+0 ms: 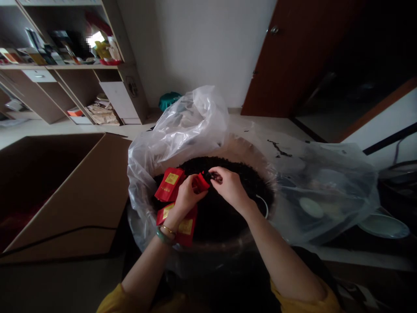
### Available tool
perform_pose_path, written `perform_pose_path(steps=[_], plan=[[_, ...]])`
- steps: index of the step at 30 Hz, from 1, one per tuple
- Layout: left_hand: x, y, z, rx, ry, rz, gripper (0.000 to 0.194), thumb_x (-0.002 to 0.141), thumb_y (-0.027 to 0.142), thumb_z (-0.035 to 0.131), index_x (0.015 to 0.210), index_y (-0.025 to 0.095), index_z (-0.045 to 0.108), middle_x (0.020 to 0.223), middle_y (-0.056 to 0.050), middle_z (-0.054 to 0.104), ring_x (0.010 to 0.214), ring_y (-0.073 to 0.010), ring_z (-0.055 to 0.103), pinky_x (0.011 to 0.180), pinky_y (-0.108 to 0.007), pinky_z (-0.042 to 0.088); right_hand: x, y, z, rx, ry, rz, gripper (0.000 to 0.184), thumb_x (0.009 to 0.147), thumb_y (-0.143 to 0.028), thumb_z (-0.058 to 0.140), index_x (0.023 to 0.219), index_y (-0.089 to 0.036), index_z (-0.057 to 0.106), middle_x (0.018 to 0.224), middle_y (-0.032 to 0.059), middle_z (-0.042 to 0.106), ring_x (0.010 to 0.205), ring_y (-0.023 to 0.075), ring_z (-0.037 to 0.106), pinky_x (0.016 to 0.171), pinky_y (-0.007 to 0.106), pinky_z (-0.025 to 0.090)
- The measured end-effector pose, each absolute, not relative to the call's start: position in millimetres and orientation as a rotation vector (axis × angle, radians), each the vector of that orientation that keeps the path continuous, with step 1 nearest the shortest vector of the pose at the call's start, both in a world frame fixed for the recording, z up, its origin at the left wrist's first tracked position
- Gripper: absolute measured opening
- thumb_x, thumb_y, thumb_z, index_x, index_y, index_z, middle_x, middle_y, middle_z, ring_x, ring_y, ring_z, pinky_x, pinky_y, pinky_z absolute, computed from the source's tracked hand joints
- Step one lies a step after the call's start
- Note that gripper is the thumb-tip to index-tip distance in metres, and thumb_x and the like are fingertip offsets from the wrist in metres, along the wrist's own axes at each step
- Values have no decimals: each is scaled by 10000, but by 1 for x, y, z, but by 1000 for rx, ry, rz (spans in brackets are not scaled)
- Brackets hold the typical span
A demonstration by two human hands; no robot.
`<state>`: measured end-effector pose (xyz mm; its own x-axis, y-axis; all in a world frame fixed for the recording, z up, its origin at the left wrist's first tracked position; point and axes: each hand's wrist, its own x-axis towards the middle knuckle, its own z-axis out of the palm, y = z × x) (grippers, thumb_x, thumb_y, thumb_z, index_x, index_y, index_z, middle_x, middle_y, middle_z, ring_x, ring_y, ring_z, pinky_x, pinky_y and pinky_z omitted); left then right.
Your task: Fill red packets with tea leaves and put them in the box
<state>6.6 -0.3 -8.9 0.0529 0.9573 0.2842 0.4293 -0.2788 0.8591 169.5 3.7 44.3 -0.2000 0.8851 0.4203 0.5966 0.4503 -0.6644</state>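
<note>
Yellow sleeves (301,299) nearest, my left hand (188,194) pinches a red packet (203,181), right hand (230,187) grasping dark bits (213,176) beside it; seemingly filling, calling for steady aim.

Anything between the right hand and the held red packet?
Only the dark bits the right hand pinches; nothing else visible separates it from the red packet in the left hand. Other packets lie farther left.

Left hand (189,191): fingers curled, pinching, bangled wrist | right hand (228,184): fingertips pinched, close beside left | forearms angled inward, yellow sleeves sat near elbows
</note>
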Motion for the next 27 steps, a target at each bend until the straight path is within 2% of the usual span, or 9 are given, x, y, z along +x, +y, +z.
perform_pose_path(steps=[8, 11, 14, 18, 24, 27], plan=[[10, -2, -11, 1814, 1387, 1180, 524, 644, 208, 739, 1121, 172, 524, 1029, -76, 623, 891, -194, 634, 736, -330, 565, 164, 2, 42, -1163, -1890, 530, 520, 731, -20, 515, 1209, -217, 574, 1072, 81, 669, 822, 163, 662, 751, 324, 568], [10, -1, -11, 1856, 1416, 1189, 497, 646, 194, 733, 1098, 176, 528, 1021, -70, 623, 897, -196, 629, 727, -321, 557, 161, 0, 44, -1161, -1896, 455, 432, 766, -79, 560, 1181, -194, 590, 1048, 96, 661, 846, 178, 646, 736, 326, 560], [10, -1, -12, 1960, 1475, 1198, 489, 635, 158, 728, 1082, 180, 532, 1009, -63, 611, 909, -202, 613, 765, -339, 541, 157, -3, 45, -1199, -2011, 376, 288, 743, -120, 654, 1025, -179, 667, 899, 81, 691, 825, 209, 625, 756, 361, 539], [9, -3, -12, 2033, 1495, 1176, 550, 629, 178, 746, 1130, 192, 520, 1026, -57, 563, 898, -197, 589, 790, -356, 530, 157, -3, 45, -1262, -1997, 344, 146, 805, -130, 611, 865, -221, 710, 769, 43, 690, 727, 182, 612, 719, 325, 514], [9, -5, -13, 2013, 1480, 1152, 595, 634, 200, 754, 1183, 208, 526, 983, -32, 493, 847, -171, 569, 760, -330, 541, 163, -2, 46, -1345, -2074, 169, 123, 809, -197, 631, 881, -219, 729, 774, 83, 680, 799, 246, 564, 732, 385, 494], [10, -4, -16, 1989, 1473, 1199, 581, 633, 193, 746, 1173, 211, 533, 956, -21, 474, 828, -161, 557, 740, -320, 547, 163, -3, 50, -1264, -2079, 207, 230, 815, -185, 616, 1027, -229, 695, 802, 76, 679, 836, 248, 550, 767, 408, 495]])
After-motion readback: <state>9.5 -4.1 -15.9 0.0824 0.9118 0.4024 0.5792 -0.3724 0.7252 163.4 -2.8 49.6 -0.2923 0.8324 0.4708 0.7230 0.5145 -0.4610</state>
